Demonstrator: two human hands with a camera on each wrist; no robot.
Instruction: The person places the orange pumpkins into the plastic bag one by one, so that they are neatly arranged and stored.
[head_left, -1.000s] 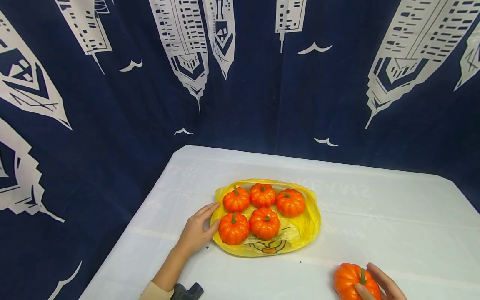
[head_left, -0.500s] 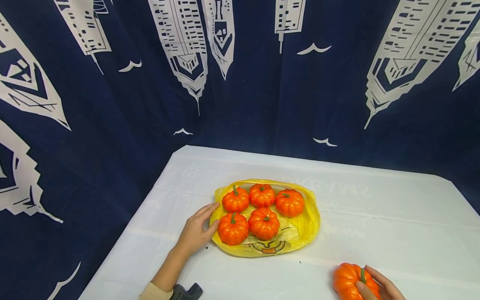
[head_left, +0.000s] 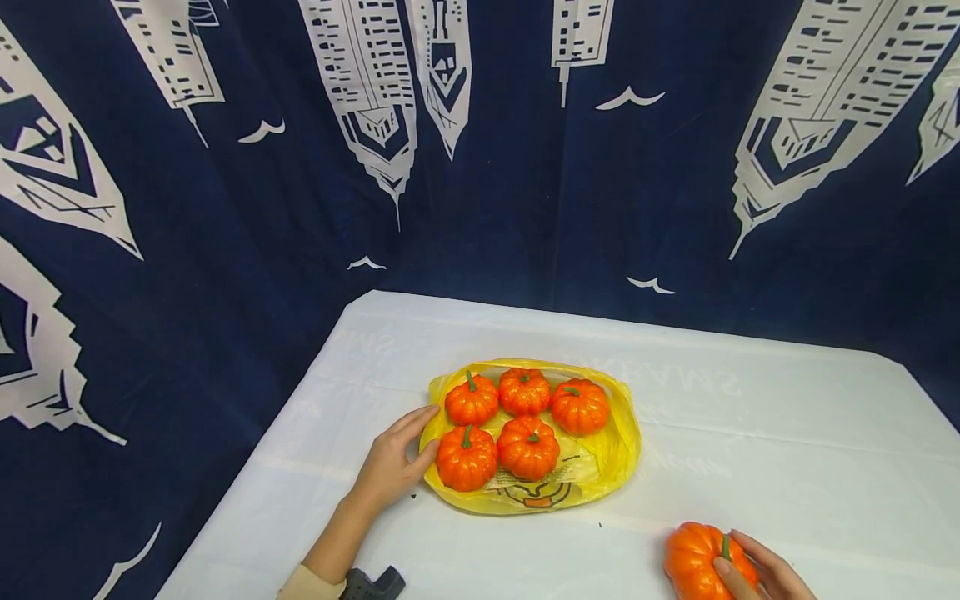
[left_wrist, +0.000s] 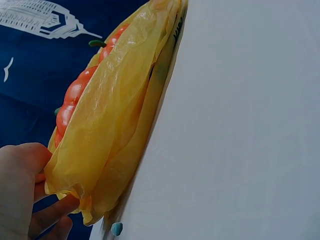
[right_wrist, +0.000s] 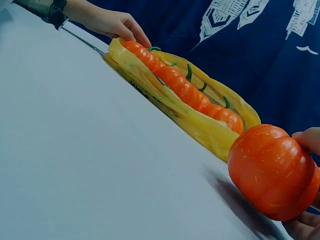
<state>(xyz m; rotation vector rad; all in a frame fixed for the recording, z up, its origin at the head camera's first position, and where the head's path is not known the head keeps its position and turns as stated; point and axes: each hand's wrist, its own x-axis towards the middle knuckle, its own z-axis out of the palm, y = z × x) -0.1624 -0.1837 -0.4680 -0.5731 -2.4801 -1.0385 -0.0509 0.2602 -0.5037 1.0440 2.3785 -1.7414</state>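
An open yellow plastic bag (head_left: 611, 467) lies on the table with several small orange pumpkins (head_left: 528, 447) inside, their green stems showing. My left hand (head_left: 397, 458) holds the bag's left edge; in the left wrist view the thumb and fingers (left_wrist: 52, 215) lie on either side of the thin plastic. At the lower right of the head view, my right hand (head_left: 765, 571) grips another, larger-looking orange pumpkin (head_left: 693, 562) from its right side, thumb near the stem. The right wrist view shows this pumpkin (right_wrist: 270, 172) just above the tabletop, its shadow below.
The white-covered table (head_left: 787, 433) spreads around the bag, with its far edge against a dark blue curtain (head_left: 510, 217) printed with white buildings and birds. A grey device (head_left: 375, 583) is by the left wrist. A small blue-green bit (left_wrist: 117, 229) lies near the bag.
Both hands stay almost in place. The pumpkin in my right hand has shifted very slightly up and left in the head view.
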